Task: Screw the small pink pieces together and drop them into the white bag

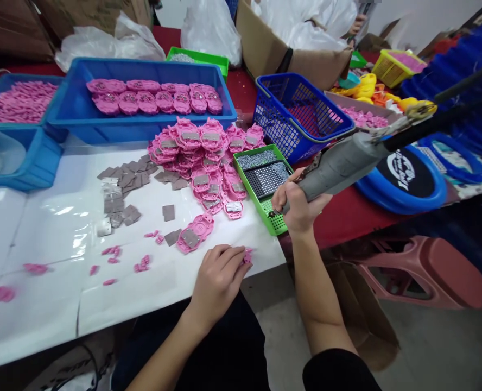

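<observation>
My left hand [220, 274] is closed on a small pink plastic part [247, 256] at the front edge of the white table. In my right hand [300, 206] is a grey power screwdriver [338, 165], its tip angled down over a green tray [261, 203]. That tray holds small screws and a black perforated plate [267, 178]. Left of my left hand lies a pink plastic housing [196, 232] with a grey metal plate on it. Behind it rises a pile of pink housings [210, 141], several with grey plates.
Loose grey plates [125, 179] and small pink pieces [142, 263] lie on the left. A blue bin [143, 127] of pink housings stands behind, beside a blue basket [293, 108]. At right are a pink stool [424, 271] and a cardboard box [361, 315]. Another person's hand [357, 24] shows at the back.
</observation>
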`<state>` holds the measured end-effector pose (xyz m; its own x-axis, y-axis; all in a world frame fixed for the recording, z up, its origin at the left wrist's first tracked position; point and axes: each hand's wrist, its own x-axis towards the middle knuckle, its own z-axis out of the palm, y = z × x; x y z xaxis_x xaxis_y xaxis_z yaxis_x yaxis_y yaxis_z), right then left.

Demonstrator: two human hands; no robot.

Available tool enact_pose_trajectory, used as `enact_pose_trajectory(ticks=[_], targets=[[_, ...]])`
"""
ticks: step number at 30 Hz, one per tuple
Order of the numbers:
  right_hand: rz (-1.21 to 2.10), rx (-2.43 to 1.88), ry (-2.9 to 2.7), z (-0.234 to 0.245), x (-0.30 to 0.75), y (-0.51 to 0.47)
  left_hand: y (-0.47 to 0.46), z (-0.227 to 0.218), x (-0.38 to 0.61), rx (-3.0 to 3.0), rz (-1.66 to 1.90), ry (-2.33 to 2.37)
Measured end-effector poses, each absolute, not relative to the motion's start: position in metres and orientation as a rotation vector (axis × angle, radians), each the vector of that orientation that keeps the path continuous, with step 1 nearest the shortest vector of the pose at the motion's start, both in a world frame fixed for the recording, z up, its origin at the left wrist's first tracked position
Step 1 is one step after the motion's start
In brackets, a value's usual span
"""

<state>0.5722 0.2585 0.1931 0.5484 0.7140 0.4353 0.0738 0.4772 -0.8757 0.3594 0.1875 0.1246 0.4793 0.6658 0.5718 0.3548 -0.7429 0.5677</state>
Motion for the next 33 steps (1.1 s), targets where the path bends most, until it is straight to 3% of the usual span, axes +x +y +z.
enact_pose_trajectory(ticks=[33], targets=[[0.484, -1.039, -0.911, 0.1925, 0.5740, 0.2640, 0.1868, 0.1223, 0.3577, 2.385, 1.126, 0.862]])
